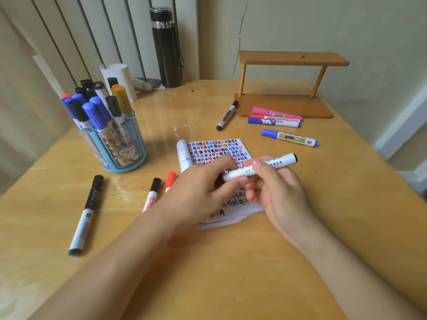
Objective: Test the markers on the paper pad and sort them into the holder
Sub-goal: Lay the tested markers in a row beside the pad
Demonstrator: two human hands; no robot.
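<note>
Over the paper pad (215, 151), which is covered with coloured test marks, both hands hold a white marker (275, 163) with a black end. My right hand (277, 188) grips its barrel. My left hand (208, 188) pinches its near end, where something dark, perhaps the cap, is mostly hidden by the fingers. At the left stands the blue holder (122, 146) with several markers in it.
Loose markers lie on the wooden table: a black one (86, 213) at the left, a black-capped (151, 195) and a red-capped one (170, 180) by my left wrist, several more near a wooden shelf (286, 102) at the back right. A black flask (165, 47) stands behind.
</note>
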